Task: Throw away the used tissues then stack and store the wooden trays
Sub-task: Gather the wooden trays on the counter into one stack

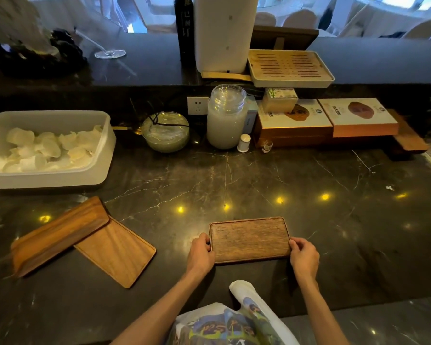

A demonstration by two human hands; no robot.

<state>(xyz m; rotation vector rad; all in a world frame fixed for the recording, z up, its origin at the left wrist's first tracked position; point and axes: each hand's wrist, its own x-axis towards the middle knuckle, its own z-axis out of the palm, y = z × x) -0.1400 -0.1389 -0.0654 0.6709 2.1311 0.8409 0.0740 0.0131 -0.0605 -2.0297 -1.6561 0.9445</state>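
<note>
Head cam: left hand point(200, 255) & right hand point(304, 257) pinched dark tray's point(249, 239) short ends, prob. to carry it onto two trays point(85, 241) at left.

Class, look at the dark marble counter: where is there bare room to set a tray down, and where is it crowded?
Bare: the wide stretch of counter between the held tray and the glass jar, running right under the boxes. Crowded: the back edge with jar, bowl and boxes; the left, with the white tub and two overlapping trays.
</note>
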